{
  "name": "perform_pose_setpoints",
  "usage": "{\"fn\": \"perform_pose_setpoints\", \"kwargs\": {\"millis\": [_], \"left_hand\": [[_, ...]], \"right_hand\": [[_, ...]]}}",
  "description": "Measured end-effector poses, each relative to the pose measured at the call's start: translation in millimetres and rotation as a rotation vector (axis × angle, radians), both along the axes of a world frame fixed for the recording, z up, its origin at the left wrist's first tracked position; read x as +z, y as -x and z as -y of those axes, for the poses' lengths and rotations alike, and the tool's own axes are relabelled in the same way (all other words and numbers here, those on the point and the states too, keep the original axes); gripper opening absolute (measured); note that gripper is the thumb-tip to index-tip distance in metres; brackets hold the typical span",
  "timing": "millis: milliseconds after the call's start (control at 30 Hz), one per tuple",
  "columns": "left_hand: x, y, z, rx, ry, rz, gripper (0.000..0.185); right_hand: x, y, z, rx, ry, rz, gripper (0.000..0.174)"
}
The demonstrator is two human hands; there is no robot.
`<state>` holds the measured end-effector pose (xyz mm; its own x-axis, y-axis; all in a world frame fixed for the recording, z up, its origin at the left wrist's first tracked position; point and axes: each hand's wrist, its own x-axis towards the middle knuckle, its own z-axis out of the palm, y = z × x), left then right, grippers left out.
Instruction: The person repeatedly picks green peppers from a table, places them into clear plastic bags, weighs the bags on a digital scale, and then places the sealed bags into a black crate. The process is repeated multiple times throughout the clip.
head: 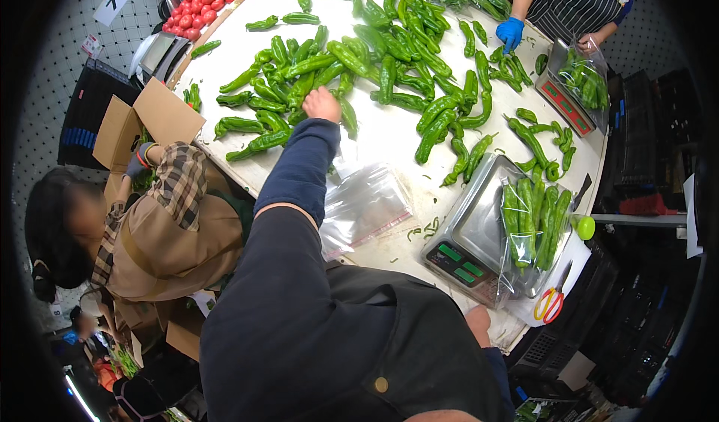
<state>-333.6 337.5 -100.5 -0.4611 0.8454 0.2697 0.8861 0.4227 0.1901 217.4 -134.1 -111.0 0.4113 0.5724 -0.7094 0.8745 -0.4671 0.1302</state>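
Observation:
Long green peppers (306, 65) lie loosely piled across the white table. My left hand (322, 105) reaches into the near side of this pile, touching peppers; its fingers are hidden, so its grip cannot be told. My right hand (478, 323) rests low at the table's edge, beside a digital scale (477, 208), its fingers mostly out of sight. A clear plastic bag of green peppers (528, 225) lies on the scale's right side, partly over its edge. Flat clear plastic bags (365, 208) lie on the table between my body and the pile.
Red-and-yellow-handled scissors (549, 305) lie on paper at right, near a green cap (584, 227). A co-worker's blue-gloved hand (510, 33) touches peppers at the far right, beside a red scale (564, 107). Another person stands at left by a cardboard box (168, 110). Tomatoes (208, 1) are at the far left.

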Motion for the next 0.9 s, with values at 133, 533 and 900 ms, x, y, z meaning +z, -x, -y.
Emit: {"fn": "perform_pose_setpoints", "kwargs": {"millis": [133,533,900], "left_hand": [[-1.7,23.5,25.3,-0.226,0.114,0.077,0.032],[86.2,-54.9,64.1,-0.433,-0.124,1.316,0.036],[124.0,-153.3,150.4,-0.161,0.135,2.108,0.038]], "right_hand": [[-1.9,-1.3,1.4,0.009,0.002,0.016,0.032],[23.4,8.0,-8.8,0.047,-0.003,0.019,0.029],[39.9,-10.6,11.6,0.033,-0.214,-0.235,0.027]]}}
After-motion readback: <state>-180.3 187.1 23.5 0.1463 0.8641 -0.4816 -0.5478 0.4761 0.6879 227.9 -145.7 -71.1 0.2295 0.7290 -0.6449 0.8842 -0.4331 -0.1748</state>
